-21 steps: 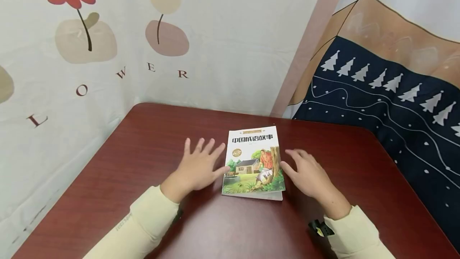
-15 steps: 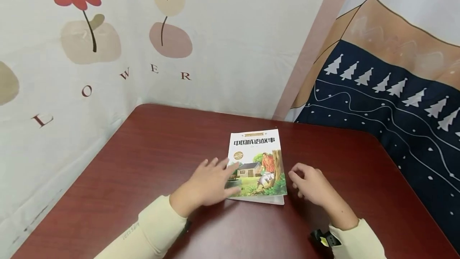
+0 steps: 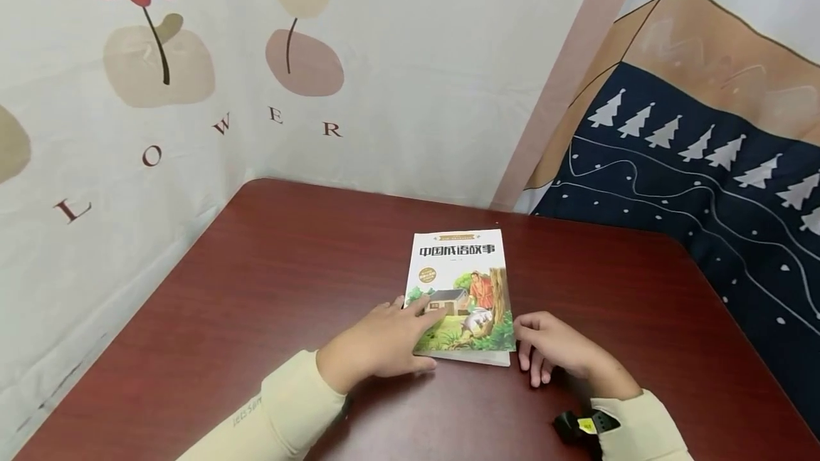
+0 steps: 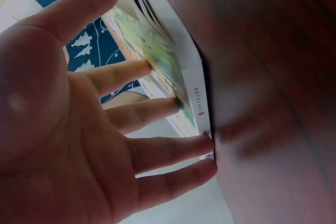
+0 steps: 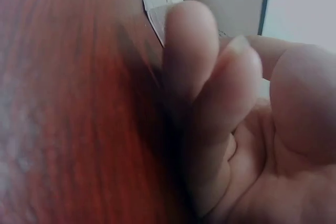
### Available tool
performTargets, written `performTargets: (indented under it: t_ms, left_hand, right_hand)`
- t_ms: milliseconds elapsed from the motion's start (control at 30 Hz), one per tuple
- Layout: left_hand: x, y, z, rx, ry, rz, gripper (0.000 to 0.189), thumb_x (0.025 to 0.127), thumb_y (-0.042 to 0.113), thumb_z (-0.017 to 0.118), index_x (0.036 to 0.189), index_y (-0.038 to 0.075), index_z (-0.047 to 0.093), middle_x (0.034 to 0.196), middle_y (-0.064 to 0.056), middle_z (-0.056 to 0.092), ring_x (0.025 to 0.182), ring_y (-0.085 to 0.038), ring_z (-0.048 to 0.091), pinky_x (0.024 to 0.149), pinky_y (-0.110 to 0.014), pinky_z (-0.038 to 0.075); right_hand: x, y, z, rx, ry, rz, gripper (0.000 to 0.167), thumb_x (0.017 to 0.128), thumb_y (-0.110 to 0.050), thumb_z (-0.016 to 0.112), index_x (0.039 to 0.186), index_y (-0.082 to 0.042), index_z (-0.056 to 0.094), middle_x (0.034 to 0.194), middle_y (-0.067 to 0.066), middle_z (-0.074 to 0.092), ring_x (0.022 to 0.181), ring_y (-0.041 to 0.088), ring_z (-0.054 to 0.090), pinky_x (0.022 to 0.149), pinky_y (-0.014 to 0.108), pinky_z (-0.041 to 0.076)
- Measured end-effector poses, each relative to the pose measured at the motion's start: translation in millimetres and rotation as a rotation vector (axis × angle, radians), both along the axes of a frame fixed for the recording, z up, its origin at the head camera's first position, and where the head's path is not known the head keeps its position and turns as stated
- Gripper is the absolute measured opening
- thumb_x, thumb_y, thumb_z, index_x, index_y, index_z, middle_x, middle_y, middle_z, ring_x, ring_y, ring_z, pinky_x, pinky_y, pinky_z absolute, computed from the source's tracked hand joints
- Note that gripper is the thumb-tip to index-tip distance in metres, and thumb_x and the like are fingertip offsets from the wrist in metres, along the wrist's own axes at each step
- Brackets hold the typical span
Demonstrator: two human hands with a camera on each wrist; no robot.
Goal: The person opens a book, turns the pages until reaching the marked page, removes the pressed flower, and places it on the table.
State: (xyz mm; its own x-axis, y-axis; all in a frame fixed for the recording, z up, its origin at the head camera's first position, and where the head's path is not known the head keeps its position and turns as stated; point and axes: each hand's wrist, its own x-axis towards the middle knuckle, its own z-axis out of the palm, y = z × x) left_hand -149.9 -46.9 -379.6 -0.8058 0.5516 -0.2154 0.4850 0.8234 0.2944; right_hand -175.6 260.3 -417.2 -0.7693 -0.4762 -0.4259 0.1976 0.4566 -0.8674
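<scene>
1. A white paperback book with a painted rural scene and dark title characters (image 3: pixel 464 287) is laid flat, cover up, right of the middle of the bench; dark gaps are seen between its leaves in the left wrist view.
2. The book's left edge is touched by the left hand (image 3: pixel 387 343), whose fingers (image 4: pixel 163 153) are released and stretched out, two over the cover and two at the spine.
3. The right hand (image 3: pixel 557 346) is placed just beside the book's right edge, its fingers (image 5: pixel 190 40) loosely bent; whether the edge is pinched cannot be told, as the contact is hidden.
4. On the reddish-brown wood-grain bench (image 3: pixel 288 262), wide room is left on both sides, with a narrower strip behind the book.
5. The bench's far edge is backed by a white flower-printed cloth (image 3: pixel 416 55) and a navy cloth with white trees (image 3: pixel 692 198), both cut off by the frame.
6. The cover's lower-left part is hidden by the left hand; the spine's small print is hard to read.
</scene>
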Motion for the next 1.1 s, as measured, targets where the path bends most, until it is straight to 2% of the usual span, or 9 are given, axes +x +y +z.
performTargets:
  t_ms: [100,300,567,733,933,1100]
  left_hand:
    - [0.6,-0.9,-2.2,-0.006,0.011,-0.014,0.081,0.089,0.055,0.068,0.157,0.029,0.033,0.163,-0.011,0.031,0.138,-0.052,0.042,0.114,-0.059,0.037]
    - [8.7,2.2,-4.0,-0.014,0.042,-0.033,0.079,0.090,0.052,0.068,0.157,0.028,0.034,0.163,-0.013,0.032,0.137,-0.050,0.044,0.112,-0.058,0.039]
    - [13.7,5.8,-1.4,-0.028,0.089,-0.026,0.075,0.092,0.050,0.066,0.156,0.026,0.035,0.161,-0.014,0.034,0.136,-0.050,0.046,0.112,-0.056,0.041]
    - [12.3,4.7,-2.8,-0.041,0.117,-0.018,0.074,0.093,0.051,0.065,0.156,0.026,0.036,0.160,-0.013,0.037,0.134,-0.049,0.049,0.109,-0.057,0.043]
    - [11.0,5.8,-4.6,-0.040,0.127,-0.026,0.072,0.094,0.051,0.063,0.156,0.026,0.035,0.160,-0.013,0.037,0.134,-0.048,0.049,0.110,-0.056,0.043]
    - [9.0,7.8,-5.3,-0.057,0.173,-0.043,0.070,0.095,0.050,0.062,0.155,0.025,0.037,0.158,-0.013,0.041,0.131,-0.045,0.053,0.107,-0.054,0.046]
  right_hand:
    - [-0.1,0,-5.1,-0.027,0.004,0.007,0.025,0.104,-0.017,0.044,0.093,0.002,0.056,0.062,0.005,0.061,0.042,0.012,0.061,0.040,0.024,0.049]
    - [5.0,1,-8.7,-0.012,0.047,0.013,0.026,0.102,-0.012,0.043,0.083,0.003,0.052,0.059,0.003,0.060,0.040,0.010,0.060,0.038,0.023,0.047]
    - [5.2,1,-8.9,0.008,0.108,0.034,0.026,0.101,-0.008,0.042,0.082,0.007,0.051,0.059,0.004,0.060,0.040,0.010,0.059,0.038,0.024,0.047]
    - [1.9,0,-8.1,0.035,0.126,0.040,0.023,0.101,-0.008,0.044,0.083,0.003,0.054,0.059,0.005,0.060,0.040,0.011,0.060,0.038,0.025,0.048]
    - [1.6,2,-7.4,0.041,0.110,0.034,0.021,0.101,-0.008,0.044,0.085,0.002,0.054,0.059,0.005,0.060,0.039,0.011,0.059,0.038,0.025,0.048]
    - [2.9,3,-5.4,0.040,0.110,0.032,0.020,0.101,-0.009,0.045,0.086,0.002,0.054,0.059,0.005,0.061,0.040,0.011,0.059,0.038,0.026,0.048]
